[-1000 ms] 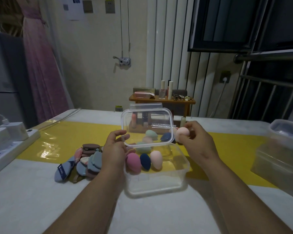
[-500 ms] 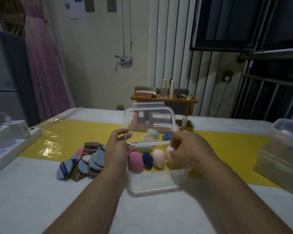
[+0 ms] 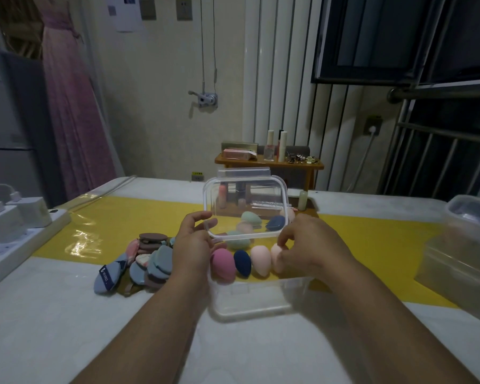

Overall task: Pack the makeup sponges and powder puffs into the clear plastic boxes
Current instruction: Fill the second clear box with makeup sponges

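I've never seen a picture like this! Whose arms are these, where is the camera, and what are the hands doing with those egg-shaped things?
No robot here, just a person. The camera sits on their head and looks down, so you see only their arms. The left hand holds up the see-through lid of a clear box. The right hand holds a pale sponge inside the box, beside a pink sponge, a dark blue sponge and a peach sponge in a row. More sponges show through the lid. On the table, left of the box, lies a pile of flat powder puffs. A power strip sits far left, a second box on the right.
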